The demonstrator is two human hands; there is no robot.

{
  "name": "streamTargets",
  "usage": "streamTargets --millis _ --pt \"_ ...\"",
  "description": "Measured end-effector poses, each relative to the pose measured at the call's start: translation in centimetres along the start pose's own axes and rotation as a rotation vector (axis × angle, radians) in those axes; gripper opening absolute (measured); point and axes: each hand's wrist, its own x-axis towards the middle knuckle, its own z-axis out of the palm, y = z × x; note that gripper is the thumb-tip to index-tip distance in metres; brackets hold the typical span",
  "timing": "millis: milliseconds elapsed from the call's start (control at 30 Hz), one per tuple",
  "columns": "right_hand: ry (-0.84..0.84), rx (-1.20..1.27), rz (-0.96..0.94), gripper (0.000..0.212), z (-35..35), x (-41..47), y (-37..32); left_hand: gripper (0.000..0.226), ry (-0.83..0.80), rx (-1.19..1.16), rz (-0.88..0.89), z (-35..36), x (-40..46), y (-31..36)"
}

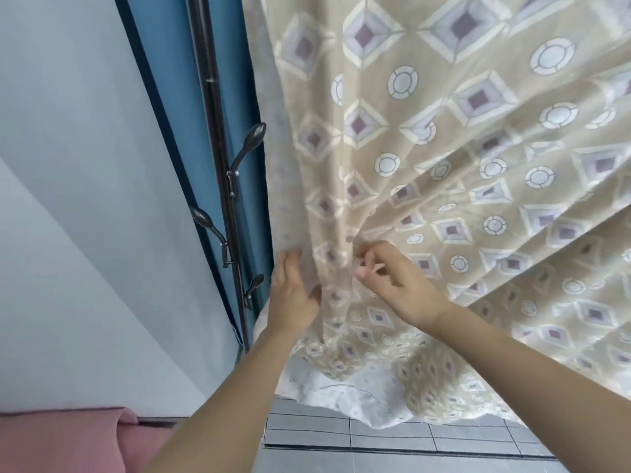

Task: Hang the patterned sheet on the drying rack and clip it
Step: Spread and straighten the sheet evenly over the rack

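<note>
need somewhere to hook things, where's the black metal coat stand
In the head view, the black metal coat stand rises left of centre, between the blue curtain and the beige patterned sheet.

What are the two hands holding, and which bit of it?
Both hold the patterned sheet. The left hand grips its left side edge; the right hand pinches a gathered fold beside it.

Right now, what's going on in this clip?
A person is handling a hanging patterned sheet with both bare hands. The left hand grips its left edge, beside a black pole with hooks, while the right hand pinches a fold near the middle. The hem sags toward the tiled floor. No clip is visible.
</note>
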Motion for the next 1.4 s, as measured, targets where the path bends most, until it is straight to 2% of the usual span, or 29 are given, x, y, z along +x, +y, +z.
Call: streamTargets --millis 67,133,200,267,333,433,467,567,633,700,733,800,833,867,900,933,1000,1033,1100,1300,1400 --pt "0.119 0.113 0.011 0.037 -0.6 -0.5 0.6 0.085 0.059 0.023 0.101 0.0 -0.2 1.0" --pt "0.216 0.066 0.043 0.043 -0.9 -0.3 1.2 0.064 0.018 -0.097 0.055 0.2 0.3 2.3" --pt "0.211 -0.027 0.091 0.058 -0.7 0.3 1.2 0.039 -0.105 -0.332 -0.225 1.2 1.6 1.7" --pt "0.156 -0.108 0.164 0.072 -0.3 0.9 1.0 0.038 -0.253 -0.654 -0.608 1.7 2.0 2.1" --pt "0.15 -0.162 0.205 0.071 -0.1 1.5 0.9 0.03 -0.417 -0.845 -0.707 0.7 1.0 4.1" --pt "0.081 -0.276 0.257 0.045 0.2 2.4 0.6 0.038 -0.514 -0.825 -0.77 -0.1 -1.1 4.9" --pt "0.037 -0.338 0.265 0.043 0.4 2.6 0.6 0.041 -0.526 -0.814 -0.799 -0.1 -1.8 4.2" --pt "-0.075 -0.504 0.227 0.053 1.1 3.0 0.5 0.04 -0.438 -0.864 -0.855 -0.3 -4.1 2.8" --pt "-0.128 -0.61 0.171 0.049 1.3 3.3 0.7 0.034 -0.327 -1.019 -0.943 -1.1 -5.4 3.4" --pt "-0.145 -0.688 0.136 0.046 1.0 3.7 0.8 0.041 -0.333 -1.222 -0.865 -1.6 -6.8 2.8" --pt "-0.165 -0.705 0.112 0.042 0.8 3.9 1.1 0.047 -0.39 -1.192 -0.796 -1.6 -7.9 1.9" --pt "-0.205 -0.725 0.091 0.035 0.6 4.1 1.6 0.063 -0.563 -0.744 -0.645 -0.4 -10.4 -0.6" --pt "-0.223 -0.741 0.089 0.034 0.5 4.1 1.8 0.08 -0.635 -0.619 -0.585 0.4 -11.4 -1.2" --pt "-0.247 -0.756 0.079 0.034 0.5 4.1 1.9 0.094 -0.68 -0.587 -0.566 1.2 -12.1 -0.9" --pt "-0.262 -0.769 0.059 0.036 0.6 4.1 2.1 0.094 -0.666 -0.558 -0.546 2.4 -12.3 -0.3" --pt "-0.283 -0.763 0.057 0.038 0.6 4.0 2.3 0.08 -0.594 -0.535 -0.529 3.5 -12.0 0.7" --pt "-0.338 -0.711 0.073 0.038 0.8 3.8 2.9 0.036 -0.308 -0.445 -0.555 6.1 -11.0 1.2" --pt "-0.369 -0.692 0.072 0.037 0.9 3.6 3.3 0.023 -0.163 -0.429 -0.602 7.2 -10.6 0.9" --pt "-0.411 -0.68 0.091 0.035 1.1 3.1 4.0 0.025 0.015 -0.44 -0.707 9.0 -10.5 -0.1" --pt "-0.476 -0.653 0.184 0.038 3.4 2.5 7.4 0.03 0.064 -0.395 -0.893 12.9 -12.8 -3.7" --pt "-0.598 -0.706 0.17 0.024 5.3 2.9 8.2 0.028 0.092 -0.306 -1.016 13.7 -13.5 -5.9"
